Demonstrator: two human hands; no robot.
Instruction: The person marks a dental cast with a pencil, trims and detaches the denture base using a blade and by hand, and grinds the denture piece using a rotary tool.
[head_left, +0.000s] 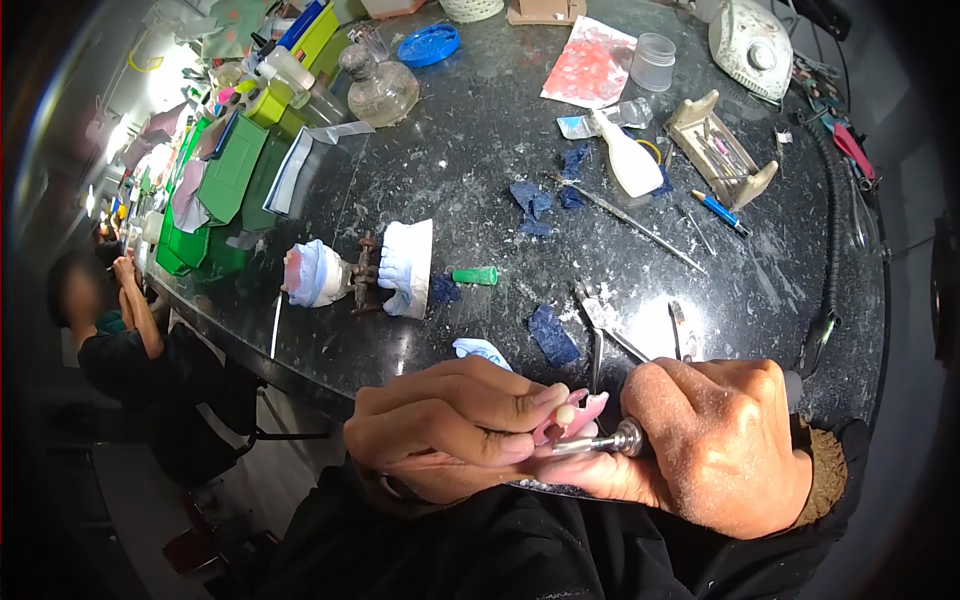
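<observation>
My left hand [445, 420] pinches a small pink partial denture [588, 410] with a pale tooth on it. My right hand [715, 445], dusted white, is wrapped round a metal rotary handpiece [628, 438]. The handpiece's tip points left at the denture, close to my left fingertips; whether they touch I cannot tell. Just beyond my left hand lies a light blue and white piece [481, 350], partly hidden. Pliers [590, 310] rest on the bench past my fingers. Farther off sits a hinged articulator [366, 268] between two dental casts, a whiter one [407, 268] and a bluish one [320, 273].
On the dark, dusty bench [470, 170] are a green cap [475, 276], blue wax scraps [552, 335], a long metal tool [640, 228], a white bottle [630, 160] and a tool rest [720, 150]. A coiled cord [832, 230] runs along the right. Another person [130, 350] sits at left.
</observation>
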